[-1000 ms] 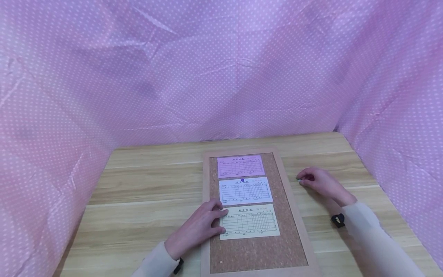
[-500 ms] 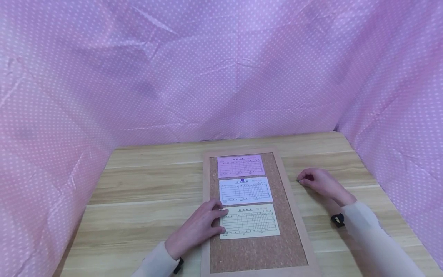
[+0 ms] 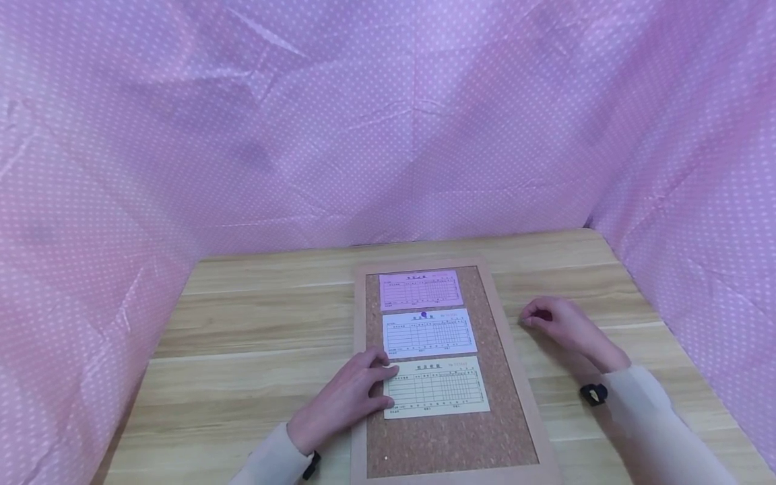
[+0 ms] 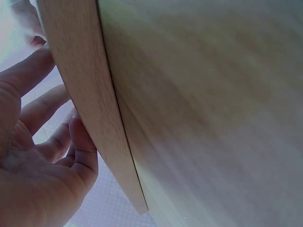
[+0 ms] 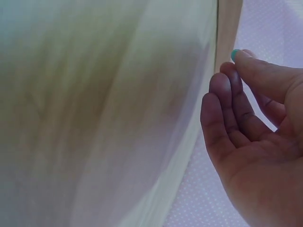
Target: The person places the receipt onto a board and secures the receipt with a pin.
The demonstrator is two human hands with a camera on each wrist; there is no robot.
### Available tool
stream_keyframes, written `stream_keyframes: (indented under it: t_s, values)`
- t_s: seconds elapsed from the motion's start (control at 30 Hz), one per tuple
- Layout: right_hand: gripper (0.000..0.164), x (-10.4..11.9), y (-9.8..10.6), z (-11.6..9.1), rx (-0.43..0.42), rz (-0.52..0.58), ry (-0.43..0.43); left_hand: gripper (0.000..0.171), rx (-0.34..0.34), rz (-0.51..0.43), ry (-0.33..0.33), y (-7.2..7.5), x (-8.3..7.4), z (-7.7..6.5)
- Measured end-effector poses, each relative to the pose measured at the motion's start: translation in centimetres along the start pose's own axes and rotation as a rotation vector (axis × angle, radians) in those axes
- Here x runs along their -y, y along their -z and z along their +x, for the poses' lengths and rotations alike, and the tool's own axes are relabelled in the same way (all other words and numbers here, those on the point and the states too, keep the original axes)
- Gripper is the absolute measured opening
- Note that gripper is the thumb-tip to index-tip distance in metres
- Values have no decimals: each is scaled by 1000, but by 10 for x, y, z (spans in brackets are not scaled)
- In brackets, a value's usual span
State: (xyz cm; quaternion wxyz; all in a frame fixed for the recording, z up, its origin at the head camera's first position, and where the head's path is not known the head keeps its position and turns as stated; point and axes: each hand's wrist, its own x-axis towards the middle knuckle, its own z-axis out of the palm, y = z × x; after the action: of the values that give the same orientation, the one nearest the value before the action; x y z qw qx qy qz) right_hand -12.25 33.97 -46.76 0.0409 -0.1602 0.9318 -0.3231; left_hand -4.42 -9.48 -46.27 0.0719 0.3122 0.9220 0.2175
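On the framed corkboard [image 3: 448, 441] lie three printed slips: a pink slip [image 3: 421, 291] at the top, a white slip [image 3: 430, 335] below it and a pale yellow slip [image 3: 439, 391] lowest. A purple pushpin [image 3: 424, 314] stands at the white slip's top edge. My left hand [image 3: 342, 401] reaches over the board's left frame, its spread fingertips resting on the yellow slip's left edge. To the right of the board, my right hand [image 3: 560, 327] pinches a small green pushpin [image 5: 234, 55] between thumb and forefinger, the pin mostly hidden by the fingers.
The board lies on a wood-grain table [image 3: 254, 323]. Pink polka-dot cloth [image 3: 388, 135] hangs behind and along both sides of the table. A tiny white speck [image 3: 386, 458] shows on the cork at lower left.
My right hand stays beside the board and turns slightly, and the green pin slips from sight behind the fingertips in the head view. The left hand and slips keep their places.
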Motion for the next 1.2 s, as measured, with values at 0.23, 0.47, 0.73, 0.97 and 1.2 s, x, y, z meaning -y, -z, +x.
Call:
stream_keyframes:
  t_s: [0.23,0.47,0.73,0.97,1.2]
  values:
    - [18,12,1,-8,-25,36,35,53,6,-18,9,1,0,-1]
    - [20,21,-3,-14,-74,85,121,54,2,-1,0,0,0,-1]
    - [23,38,-8,-16,-148,96,241,54,0,7,-10,1,-1,0]
    - [21,54,-9,-17,-167,108,293,54,8,9,-1,2,-1,1]
    - [19,62,-10,-16,-170,99,285,54,17,7,7,1,-1,1]
